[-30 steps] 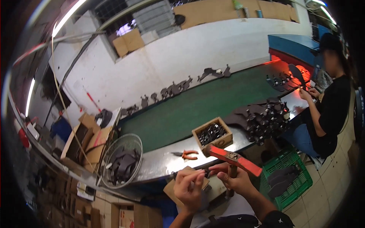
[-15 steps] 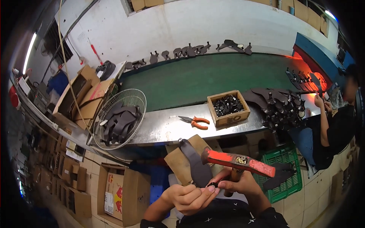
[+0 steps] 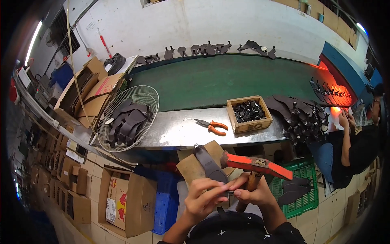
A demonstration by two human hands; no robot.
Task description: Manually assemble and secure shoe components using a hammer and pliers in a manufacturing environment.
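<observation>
A dark grey shoe sole [image 3: 209, 164] lies lengthwise in front of me on a tan pad [image 3: 188, 173], with a small shiny fitting at its far end. My left hand [image 3: 205, 197] is closed at the sole's near end, its fingertips pinching a small black piece [image 3: 230, 192] that they largely cover. My right hand [image 3: 258, 194] grips the wooden handle of a hammer [image 3: 252, 183], while its thumb and forefinger meet the left fingertips at the same piece. The hammer's worn red head [image 3: 258, 164] points sideways above the right hand.
Orange-handled pliers [image 3: 213, 127] and a wooden box of small black parts [image 3: 248, 129] rest on the metal bench edge. Soles fill a wire basket [image 3: 152, 118] and a pile [image 3: 298, 118]. Beyond runs a green conveyor [image 3: 211, 79] toward a glowing heater. A co-worker [image 3: 353, 146] sits right.
The view has shifted slightly. Both hands have come up against the sole's near end, and my left fingers have straightened and spread a little. The hammer stays in the right hand.
</observation>
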